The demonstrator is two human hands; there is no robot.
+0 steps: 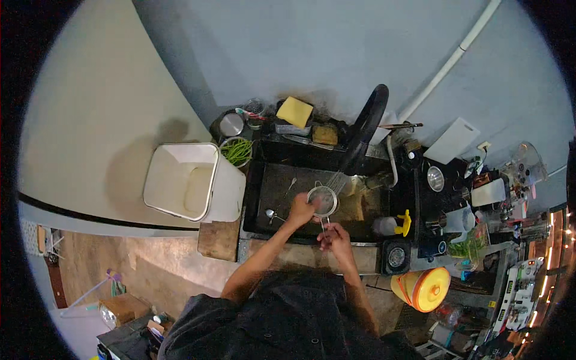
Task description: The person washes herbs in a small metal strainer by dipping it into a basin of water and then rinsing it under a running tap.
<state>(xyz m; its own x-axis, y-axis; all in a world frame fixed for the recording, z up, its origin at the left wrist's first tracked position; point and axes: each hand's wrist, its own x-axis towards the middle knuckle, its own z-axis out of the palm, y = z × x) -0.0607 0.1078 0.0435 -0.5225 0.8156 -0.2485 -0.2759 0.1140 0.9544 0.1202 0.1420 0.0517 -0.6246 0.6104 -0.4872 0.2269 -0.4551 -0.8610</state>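
A small round metal mesh strainer (322, 201) is held over the black sink (279, 173), under water spraying from the black faucet (360, 150). My left hand (302, 209) is at the strainer's left rim, its fingertips hidden behind or within the mesh. My right hand (335, 240) grips the strainer's handle below the bowl. In the basin, a metal spoon (270, 214) lies left of my hands, with another small utensil (293, 182) above it. A clear container with a yellow spray-type top (404, 223) lies at the sink's right side.
A large white bin (231, 184) stands left of the sink, beside a bowl of green stalks (237, 151). Behind the basin are a yellow sponge or cloth (294, 112) and a brown sponge (325, 134). A lidded yellow-orange bucket (433, 289) stands at lower right.
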